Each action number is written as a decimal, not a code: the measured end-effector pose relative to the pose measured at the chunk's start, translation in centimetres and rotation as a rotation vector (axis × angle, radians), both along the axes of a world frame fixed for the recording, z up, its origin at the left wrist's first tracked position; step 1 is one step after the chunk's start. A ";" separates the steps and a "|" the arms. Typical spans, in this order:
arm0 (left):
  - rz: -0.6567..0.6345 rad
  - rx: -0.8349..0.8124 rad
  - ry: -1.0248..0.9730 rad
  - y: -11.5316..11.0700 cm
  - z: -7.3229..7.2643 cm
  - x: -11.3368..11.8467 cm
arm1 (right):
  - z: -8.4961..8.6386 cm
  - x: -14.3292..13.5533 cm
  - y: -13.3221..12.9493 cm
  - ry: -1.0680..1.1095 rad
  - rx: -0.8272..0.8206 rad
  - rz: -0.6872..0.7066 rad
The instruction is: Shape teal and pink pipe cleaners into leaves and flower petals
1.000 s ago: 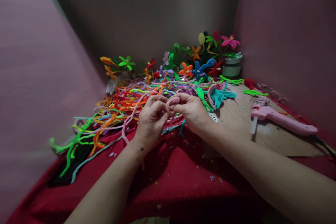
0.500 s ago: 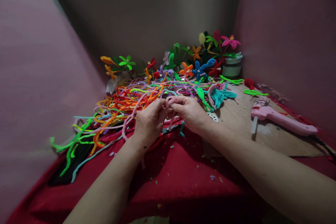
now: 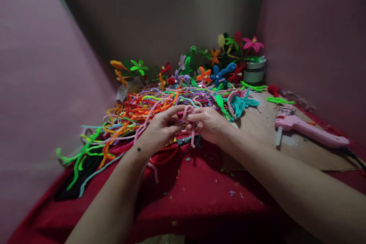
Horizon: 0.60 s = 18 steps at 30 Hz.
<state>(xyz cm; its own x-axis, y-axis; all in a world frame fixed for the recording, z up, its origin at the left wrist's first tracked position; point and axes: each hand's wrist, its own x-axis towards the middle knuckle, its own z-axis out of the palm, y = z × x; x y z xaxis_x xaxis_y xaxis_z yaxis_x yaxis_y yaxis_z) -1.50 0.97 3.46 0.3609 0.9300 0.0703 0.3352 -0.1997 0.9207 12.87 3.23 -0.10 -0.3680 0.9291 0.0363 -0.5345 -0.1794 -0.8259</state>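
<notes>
A pink pipe cleaner (image 3: 193, 136) is bent into a small loop at the top, and its free end hangs straight down. My right hand (image 3: 212, 124) pinches it just below the loop between thumb and fingers. On the other side, my left hand (image 3: 160, 129) has its thumb and index finger apart, with the index fingertip reaching to the loop. Whether that fingertip presses on the loop I cannot make out. Under the hands lies a dark-handled cutting tool (image 3: 184, 141), partly hidden. Right behind them spreads a tangled heap of coloured pipe cleaners (image 3: 143, 108).
Pipe-cleaner flowers (image 3: 219, 74) stand along the back, some by a pale pot (image 3: 254, 70). At right a pink glue gun (image 3: 311, 129) rests on a cardboard sheet (image 3: 257, 152), its cord trailing off right. Small scraps dot the red cloth (image 3: 200, 194). Pink walls flank both sides.
My left hand has loosened from the pink pipe cleaner and shifted slightly left, its thumb and index finger spreading. The right hand keeps its pinch, and the hanging end now shows more.
</notes>
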 end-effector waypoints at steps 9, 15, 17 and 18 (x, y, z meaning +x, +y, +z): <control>-0.028 -0.270 -0.162 1.2 0.0 -2.3 | 0.8 0.9 0.4 0.051 0.055 0.000; -0.032 -0.311 -0.105 1.3 0.2 -2.5 | 0.9 0.9 0.2 0.029 0.065 0.035; -0.044 -0.314 -0.088 1.4 0.1 -2.4 | 0.9 0.9 0.2 0.024 0.082 0.044; -0.054 -0.312 -0.076 1.4 0.0 -2.4 | 0.8 0.9 0.3 0.020 0.095 0.047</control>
<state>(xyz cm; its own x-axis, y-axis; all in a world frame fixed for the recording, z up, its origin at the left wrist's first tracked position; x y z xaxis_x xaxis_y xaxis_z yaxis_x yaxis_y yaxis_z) -3.91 2.40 3.42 0.4145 0.8908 -0.1862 0.2593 0.0805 0.9624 13.79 3.51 0.74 -0.4096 0.9028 0.1307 -0.5438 -0.1266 -0.8296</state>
